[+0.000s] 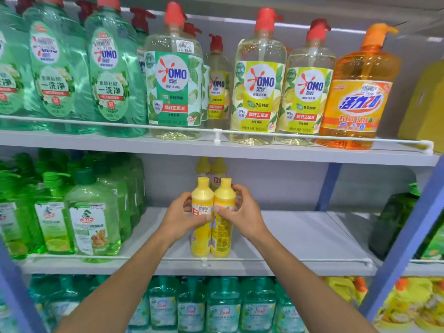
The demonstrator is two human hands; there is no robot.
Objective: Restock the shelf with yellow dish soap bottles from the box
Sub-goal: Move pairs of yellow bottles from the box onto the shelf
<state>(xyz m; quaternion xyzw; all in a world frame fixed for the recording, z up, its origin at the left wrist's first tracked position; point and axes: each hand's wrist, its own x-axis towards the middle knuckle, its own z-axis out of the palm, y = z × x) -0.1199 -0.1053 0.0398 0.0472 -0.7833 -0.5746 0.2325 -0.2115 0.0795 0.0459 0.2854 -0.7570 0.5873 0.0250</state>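
Gripping with left hand point(177, 219) the left yellow bottle point(201, 195), with right hand point(245, 212) the right yellow bottle point(224, 195). Upright, touching, just behind front rail point(288, 260) of middle shelf point(300, 234). Backed at 12 o'clock by more yellow bottles point(203, 164); crowded at 9 by green bottles point(93, 219); flanked well apart at 3 by dark green jug point(391, 219).

two slim yellow dish soap bottles with yellow caps stand upright and touching at the front of the middle shelf point(288, 233), centre of the frame. the left bottle point(200, 243), with a white price sticker, is gripped by the left hand point(181, 218). the right bottle point(223, 234) is gripped by the right hand point(243, 212). two more yellow bottles point(218, 167) stand behind.
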